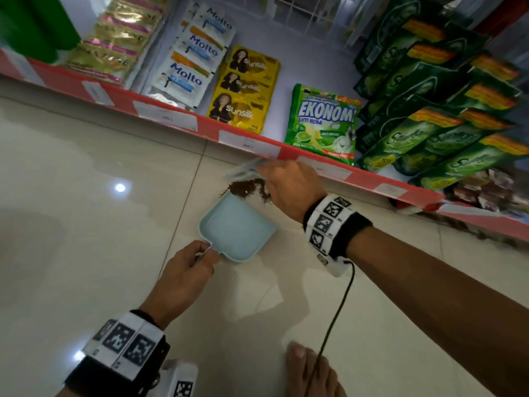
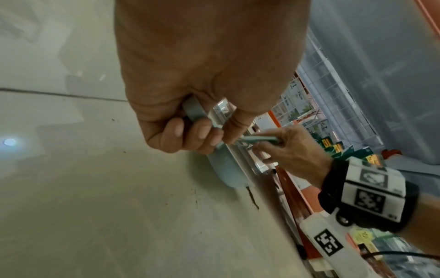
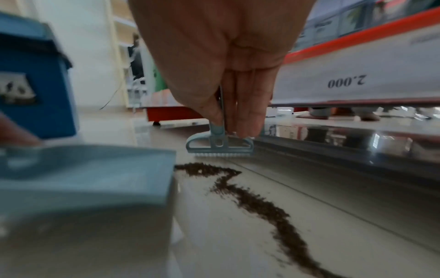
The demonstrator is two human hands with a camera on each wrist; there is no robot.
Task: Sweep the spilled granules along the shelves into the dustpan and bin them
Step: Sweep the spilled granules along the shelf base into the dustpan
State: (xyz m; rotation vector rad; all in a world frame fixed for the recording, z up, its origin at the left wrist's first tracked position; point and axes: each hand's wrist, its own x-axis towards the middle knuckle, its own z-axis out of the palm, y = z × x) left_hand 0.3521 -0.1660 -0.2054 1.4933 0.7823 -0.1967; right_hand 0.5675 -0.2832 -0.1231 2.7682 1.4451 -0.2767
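dim shop light, lamp glare on the glossy floor tiles [image 1: 120, 187] (edges warped, products motion-blurred).

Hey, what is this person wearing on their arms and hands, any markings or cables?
Both hands are bare, with no gloves and no sleeves in view. Each wrist carries a black wristband faced with white blocks printed with black square tags; the left wrist has the same. A thin dark cable runs from a small white unit under the right wrist toward the body.

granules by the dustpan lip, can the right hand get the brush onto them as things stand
Probably yes: the right hand holds the brush just behind the granules, with bare floor between and the dustpan mouth open on the far side.
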